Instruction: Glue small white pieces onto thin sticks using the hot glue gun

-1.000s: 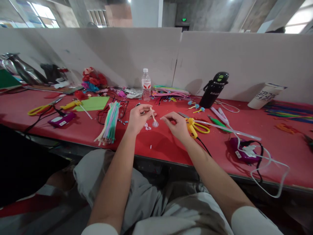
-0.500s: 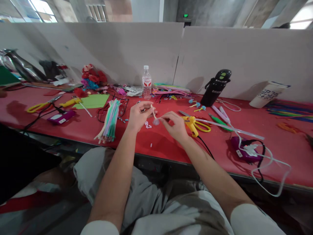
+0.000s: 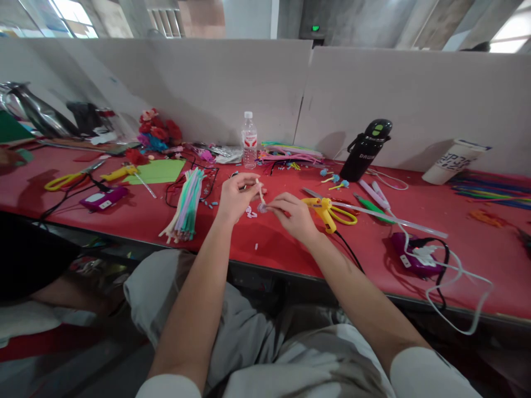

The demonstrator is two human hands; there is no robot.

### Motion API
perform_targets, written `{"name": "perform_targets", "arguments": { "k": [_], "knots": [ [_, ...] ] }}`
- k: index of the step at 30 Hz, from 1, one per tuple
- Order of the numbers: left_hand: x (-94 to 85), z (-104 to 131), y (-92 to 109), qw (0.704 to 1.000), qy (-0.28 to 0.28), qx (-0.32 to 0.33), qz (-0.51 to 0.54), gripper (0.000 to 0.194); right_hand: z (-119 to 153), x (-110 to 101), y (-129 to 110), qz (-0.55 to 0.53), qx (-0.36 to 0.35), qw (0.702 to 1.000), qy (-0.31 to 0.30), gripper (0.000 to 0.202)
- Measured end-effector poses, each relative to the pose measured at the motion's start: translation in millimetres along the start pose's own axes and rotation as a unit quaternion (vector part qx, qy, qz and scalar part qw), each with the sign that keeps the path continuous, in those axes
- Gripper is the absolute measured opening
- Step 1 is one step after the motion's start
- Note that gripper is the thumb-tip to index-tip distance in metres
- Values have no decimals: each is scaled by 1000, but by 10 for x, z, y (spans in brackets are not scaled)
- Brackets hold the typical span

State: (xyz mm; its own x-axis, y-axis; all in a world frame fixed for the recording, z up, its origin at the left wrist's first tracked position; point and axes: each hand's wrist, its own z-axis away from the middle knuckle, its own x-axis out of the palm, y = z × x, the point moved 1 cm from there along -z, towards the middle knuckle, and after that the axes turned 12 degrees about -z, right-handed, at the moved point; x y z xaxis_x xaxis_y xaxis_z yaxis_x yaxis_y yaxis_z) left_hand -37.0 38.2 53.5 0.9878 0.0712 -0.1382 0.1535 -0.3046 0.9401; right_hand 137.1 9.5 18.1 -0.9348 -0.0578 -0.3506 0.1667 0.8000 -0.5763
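Between my two hands I see one small flower piece [image 3: 262, 205], above the red tabletop [image 3: 286, 243]. My left hand [image 3: 239, 198] pinches its pale stem; my right hand [image 3: 293, 215], palm down, has its fingertips together at the lilac head. One black bottle [image 3: 365, 152] reads "DAWN", its last letters unclear.

A red worktop [image 3: 286, 251] meets a pale wall panel [image 3: 186, 88]. Behind, bright windows [image 3: 72, 15] and a green sign [image 3: 316, 27] glow.
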Motion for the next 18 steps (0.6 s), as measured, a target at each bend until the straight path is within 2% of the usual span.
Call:
{"name": "perform_targets", "arguments": {
  "k": [5, 8, 10, 11, 13, 15, 16, 18],
  "knots": [
    [-12, -10, -15, 1000, -3, 9, 11, 28, -3, 5, -49, -41, 53, 998, 5, 21],
    [-25, -3, 16, 1000, -1, 16, 25, 30, -11, 0, -54, -111, 147, 980, 72, 25],
    [-29, 9, 45, 999, -3, 25, 37, 31, -16, 11, -17, -207, 242, 941, 114, 26],
    [-28, 14, 57, 999, -5, 30, 42, 31, -18, 22, 7, -267, 292, 910, 121, 26],
    [-25, 20, 67, 998, -7, 40, 48, 32, -21, 53, 44, -381, 374, 839, 107, 26],
    [-18, 18, 58, 998, -13, 49, 46, 33, -24, 74, 52, -451, 418, 784, 88, 24],
    [-13, 15, 49, 998, -18, 52, 43, 33, -26, 80, 45, -469, 427, 769, 82, 23],
    [-3, 8, 31, 997, -27, 58, 35, 32, -28, 82, 23, -484, 431, 757, 78, 23]
  ]
}}
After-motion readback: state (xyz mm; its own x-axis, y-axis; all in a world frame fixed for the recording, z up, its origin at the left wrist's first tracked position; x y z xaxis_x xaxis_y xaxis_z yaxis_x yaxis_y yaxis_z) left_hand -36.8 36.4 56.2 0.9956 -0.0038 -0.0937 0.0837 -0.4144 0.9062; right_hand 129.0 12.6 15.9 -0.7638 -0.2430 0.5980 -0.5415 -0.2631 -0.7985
